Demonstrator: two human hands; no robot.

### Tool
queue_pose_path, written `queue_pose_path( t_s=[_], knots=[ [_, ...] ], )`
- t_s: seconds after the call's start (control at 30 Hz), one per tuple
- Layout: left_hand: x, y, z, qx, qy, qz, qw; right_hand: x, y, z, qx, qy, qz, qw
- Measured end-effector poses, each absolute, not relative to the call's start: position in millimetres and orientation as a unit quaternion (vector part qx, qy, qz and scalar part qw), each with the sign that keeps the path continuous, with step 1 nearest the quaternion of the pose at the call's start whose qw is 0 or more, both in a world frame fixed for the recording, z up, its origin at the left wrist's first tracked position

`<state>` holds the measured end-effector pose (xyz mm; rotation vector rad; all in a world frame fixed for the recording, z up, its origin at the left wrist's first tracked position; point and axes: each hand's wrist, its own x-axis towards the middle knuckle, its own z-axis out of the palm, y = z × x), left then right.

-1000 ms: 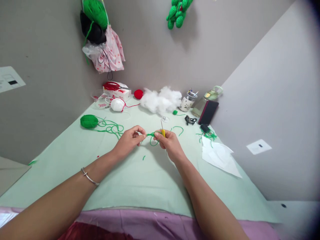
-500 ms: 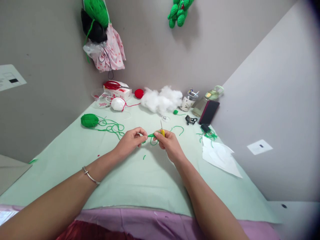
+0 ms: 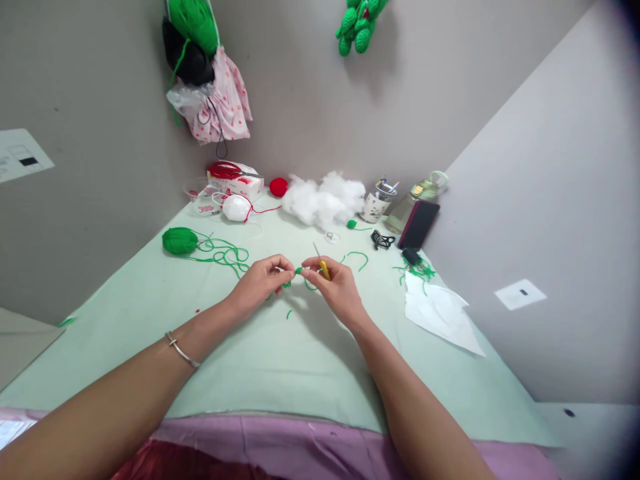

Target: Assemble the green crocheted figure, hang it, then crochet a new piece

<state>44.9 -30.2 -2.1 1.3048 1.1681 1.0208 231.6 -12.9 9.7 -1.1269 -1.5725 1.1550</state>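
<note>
Over the pale green table (image 3: 280, 360), my left hand (image 3: 260, 285) pinches a small piece of green yarn (image 3: 299, 271) between thumb and forefinger. My right hand (image 3: 336, 285) is closed round a yellow-handled crochet hook (image 3: 323, 265), its metal tip pointing up and left, and its fingertips meet the same yarn. A loose green strand runs from the hands back to a green yarn ball (image 3: 179, 241) at the left.
At the table's back lie a white box with red scissors (image 3: 233, 177), a red ball (image 3: 278, 187), white stuffing (image 3: 325, 199), a cup of pens (image 3: 375, 205), a bottle and a dark phone (image 3: 418, 224). White paper (image 3: 443, 311) lies right. Bags and green crochet hang on the wall.
The hands have drawn slightly closer together around the yarn. The hook's tip has tilted from upright to leaning left.
</note>
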Motion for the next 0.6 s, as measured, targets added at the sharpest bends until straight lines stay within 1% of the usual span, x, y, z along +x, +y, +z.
queue_pose_path(
  t_s=[0.1,0.47,0.6],
  knots=[
    [44.2,-30.3,-2.3,0.549,0.487,0.425,0.530,230.5,-14.2,10.4,-0.452,-0.657,0.441,0.412],
    [46.9,-31.4,2.0,0.531,0.471,0.433,0.556,235.5,-9.7,12.6,-0.446,-0.590,0.531,0.413],
    [47.3,-31.1,1.7,0.527,0.463,0.435,0.565,234.4,-12.3,14.8,-0.443,-0.612,0.535,0.379]
  ],
)
